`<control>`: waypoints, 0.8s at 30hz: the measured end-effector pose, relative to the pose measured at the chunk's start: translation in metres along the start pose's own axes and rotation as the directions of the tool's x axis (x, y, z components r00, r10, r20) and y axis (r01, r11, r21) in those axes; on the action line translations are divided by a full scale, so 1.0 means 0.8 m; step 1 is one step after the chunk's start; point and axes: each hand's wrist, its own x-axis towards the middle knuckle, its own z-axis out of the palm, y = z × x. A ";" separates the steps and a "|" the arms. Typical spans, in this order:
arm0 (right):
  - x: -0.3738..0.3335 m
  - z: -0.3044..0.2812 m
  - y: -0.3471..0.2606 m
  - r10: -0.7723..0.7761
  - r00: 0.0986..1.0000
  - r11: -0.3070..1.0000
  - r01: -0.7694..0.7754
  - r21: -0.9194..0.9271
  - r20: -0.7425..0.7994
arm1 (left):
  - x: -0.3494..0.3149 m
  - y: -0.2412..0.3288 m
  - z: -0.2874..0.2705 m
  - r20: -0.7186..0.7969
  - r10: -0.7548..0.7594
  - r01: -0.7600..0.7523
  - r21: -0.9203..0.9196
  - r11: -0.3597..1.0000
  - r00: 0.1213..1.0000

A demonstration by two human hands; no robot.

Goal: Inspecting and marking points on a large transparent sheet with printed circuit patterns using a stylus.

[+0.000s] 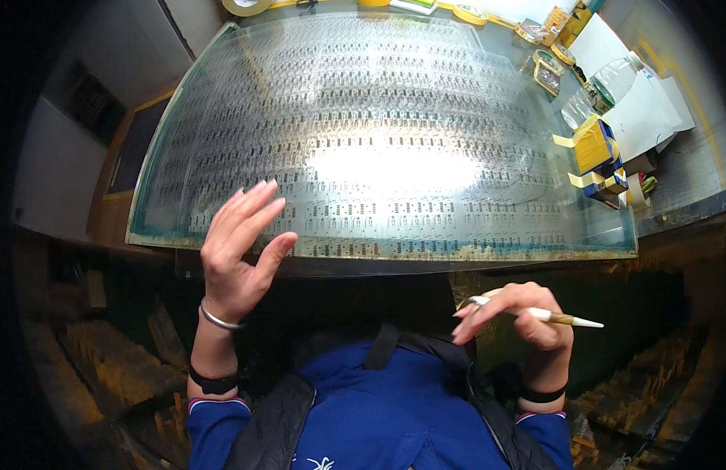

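Observation:
My left hand (pixel 236 254) is raised at the front left edge of a glass-topped table (pixel 614 237). Its fingers are stretched out and hold nothing; whether they touch the glass I cannot tell. Across the table lies a clear sheet (pixel 292 145) printed with rows of small dark marks, and a bright glare washes out its middle. My right hand (pixel 535 309) is off the table's front right edge, closed around a slim white and brown pen-like tool (pixel 565 318). One white, tapered end of it points right; the fingers cover part of the shaft.
A yellow tape dispenser (pixel 596 147) stands at the right edge, with a clear plastic bottle (pixel 615 78) and white paper (pixel 649 117) behind it. Tape rolls (pixel 470 14) lie along the far edge. A grey cabinet (pixel 128 47) is at left.

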 end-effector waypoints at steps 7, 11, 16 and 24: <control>0.023 0.010 -0.002 -0.053 0.999 0.918 0.053 -0.393 0.010 | -0.034 0.056 0.009 0.060 0.171 -0.128 -0.443 0.887 0.983; 0.050 0.046 0.014 -0.056 0.982 0.885 0.133 -0.445 0.182 | -0.021 0.087 0.033 0.144 0.254 -0.139 -0.542 0.829 0.956; 0.050 0.055 0.017 -0.171 0.977 0.848 0.212 -0.485 0.128 | -0.030 0.090 0.044 0.170 0.341 -0.195 -0.558 0.807 0.925; 0.047 0.058 0.018 -0.120 0.982 0.846 0.176 -0.503 0.143 | -0.037 0.093 0.048 0.173 0.425 -0.271 -0.549 0.790 0.888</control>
